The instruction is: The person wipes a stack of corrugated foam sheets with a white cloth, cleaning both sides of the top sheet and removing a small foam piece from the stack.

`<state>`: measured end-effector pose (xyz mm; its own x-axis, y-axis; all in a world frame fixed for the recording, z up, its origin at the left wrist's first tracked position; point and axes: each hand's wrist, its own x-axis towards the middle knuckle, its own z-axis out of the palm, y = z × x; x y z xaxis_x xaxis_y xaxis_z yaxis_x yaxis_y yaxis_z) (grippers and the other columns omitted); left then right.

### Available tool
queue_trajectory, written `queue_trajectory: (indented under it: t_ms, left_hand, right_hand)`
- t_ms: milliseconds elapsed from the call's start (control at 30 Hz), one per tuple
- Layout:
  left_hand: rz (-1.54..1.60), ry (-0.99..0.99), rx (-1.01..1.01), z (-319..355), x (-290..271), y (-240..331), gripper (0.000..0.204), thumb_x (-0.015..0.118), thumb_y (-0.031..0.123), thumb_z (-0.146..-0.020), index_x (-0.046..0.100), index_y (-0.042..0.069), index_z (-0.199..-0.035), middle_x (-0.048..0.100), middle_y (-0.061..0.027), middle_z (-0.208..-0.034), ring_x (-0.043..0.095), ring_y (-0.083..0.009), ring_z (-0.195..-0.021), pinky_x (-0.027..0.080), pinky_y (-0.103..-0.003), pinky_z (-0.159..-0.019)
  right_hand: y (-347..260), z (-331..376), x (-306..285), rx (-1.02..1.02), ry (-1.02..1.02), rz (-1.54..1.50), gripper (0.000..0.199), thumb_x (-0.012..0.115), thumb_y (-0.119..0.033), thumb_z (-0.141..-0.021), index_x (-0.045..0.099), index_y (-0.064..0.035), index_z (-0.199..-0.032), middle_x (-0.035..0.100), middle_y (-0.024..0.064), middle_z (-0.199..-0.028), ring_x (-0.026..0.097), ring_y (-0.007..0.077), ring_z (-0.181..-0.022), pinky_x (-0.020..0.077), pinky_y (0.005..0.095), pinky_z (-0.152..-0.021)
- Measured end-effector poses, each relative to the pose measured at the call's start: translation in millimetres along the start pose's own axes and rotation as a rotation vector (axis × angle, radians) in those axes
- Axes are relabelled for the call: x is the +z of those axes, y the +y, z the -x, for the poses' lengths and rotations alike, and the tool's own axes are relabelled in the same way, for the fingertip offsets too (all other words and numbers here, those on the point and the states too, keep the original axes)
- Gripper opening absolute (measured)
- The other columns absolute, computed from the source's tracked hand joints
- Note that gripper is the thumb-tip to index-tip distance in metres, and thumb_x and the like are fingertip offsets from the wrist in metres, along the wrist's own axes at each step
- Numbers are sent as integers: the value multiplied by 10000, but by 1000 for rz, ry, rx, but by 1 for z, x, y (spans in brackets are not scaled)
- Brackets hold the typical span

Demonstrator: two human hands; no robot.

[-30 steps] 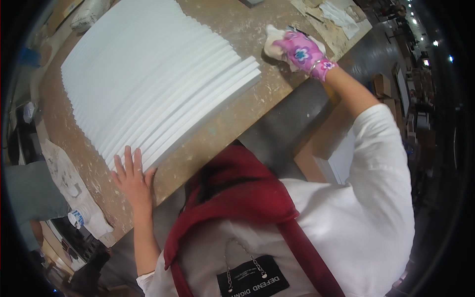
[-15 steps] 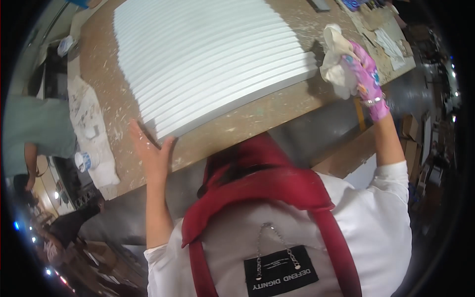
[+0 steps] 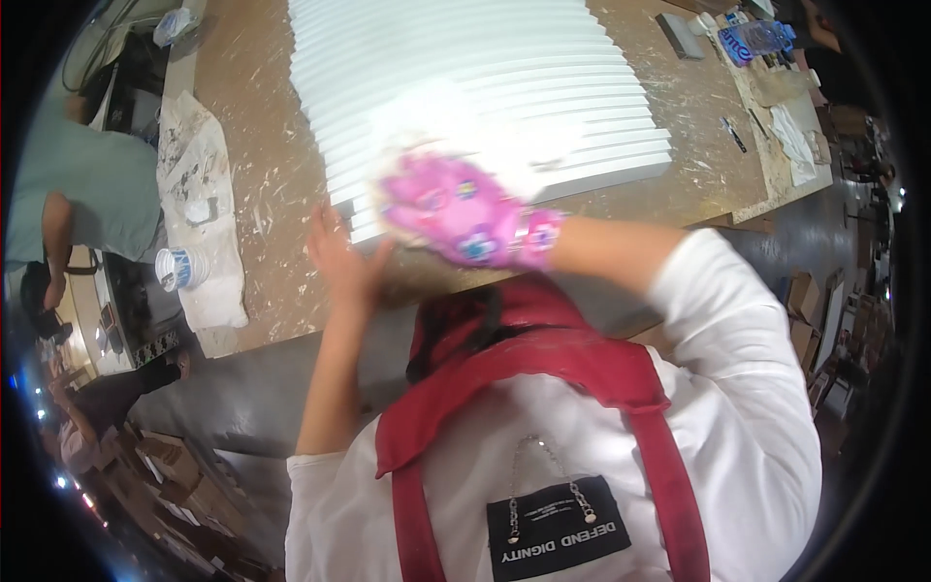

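Both hands work the near corner of the white ribbed panel [image 3: 485, 78] lying on the paint-flecked workbench [image 3: 252, 145]: the bare left hand [image 3: 341, 257] rests open against its edge, the pink-gloved right hand [image 3: 451, 209] presses a white rag [image 3: 456, 121] onto the ribs

We see the white ribbed panel [image 3: 485, 87] lying on the paint-spattered wooden worktop [image 3: 262, 126]; a stained cloth [image 3: 199, 204] lies left of it, a plastic bottle [image 3: 761, 39] far right.
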<state>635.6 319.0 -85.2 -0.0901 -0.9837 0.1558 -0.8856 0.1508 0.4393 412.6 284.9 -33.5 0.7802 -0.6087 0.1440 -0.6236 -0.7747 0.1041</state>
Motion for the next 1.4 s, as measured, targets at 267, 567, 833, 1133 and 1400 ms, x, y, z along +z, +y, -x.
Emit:
queue_trajectory:
  t_ms: [267, 567, 833, 1133, 1400]
  left_hand:
    - [326, -342, -88, -11, -41, -15, 864, 709, 258, -802, 241, -59, -1456, 318, -282, -1463, 302, -393, -1371, 228, -424, -1138]
    - [-345, -108, 310, -39, -26, 111, 551, 574, 213, -908, 420, 138, -1431, 380, -94, -1490, 382, -342, -1335, 323, -428, -1080]
    - [-24, 5, -95, -30, -71, 3, 348, 573, 221, -918, 595, 91, -1240, 575, -121, -1272, 568, -283, -1105, 442, -394, -936]
    - [-135, -52, 638, -70, 12, 150, 373, 586, 348, -898, 618, 152, -1214, 562, -42, -1327, 508, -260, -1226, 368, -467, -1025]
    - [153, -118, -169, -56, -60, 19, 366, 528, 240, -943, 595, 37, -1239, 582, -152, -1288, 555, -292, -1180, 441, -374, -977]
  right_hand:
    - [21, -3, -34, 80, 339, -695, 469, 577, -333, -815, 551, -71, -1203, 519, 186, -1286, 478, 345, -1242, 371, 456, -1054]
    - [112, 171, -32, 487, -107, -150, 857, 660, -518, -773, 344, -81, -1440, 300, 130, -1514, 217, 317, -1428, 144, 454, -1169]
    - [114, 161, -28, 499, -110, -124, 841, 634, -536, -769, 367, -93, -1433, 331, 140, -1497, 227, 317, -1428, 137, 452, -1168]
    - [110, 150, -41, 513, -123, -136, 842, 667, -504, -753, 392, -70, -1420, 343, 146, -1487, 240, 314, -1422, 150, 456, -1167]
    - [109, 153, -40, 560, -164, -149, 834, 683, -475, -754, 388, -75, -1423, 348, 144, -1485, 231, 310, -1425, 144, 452, -1170]
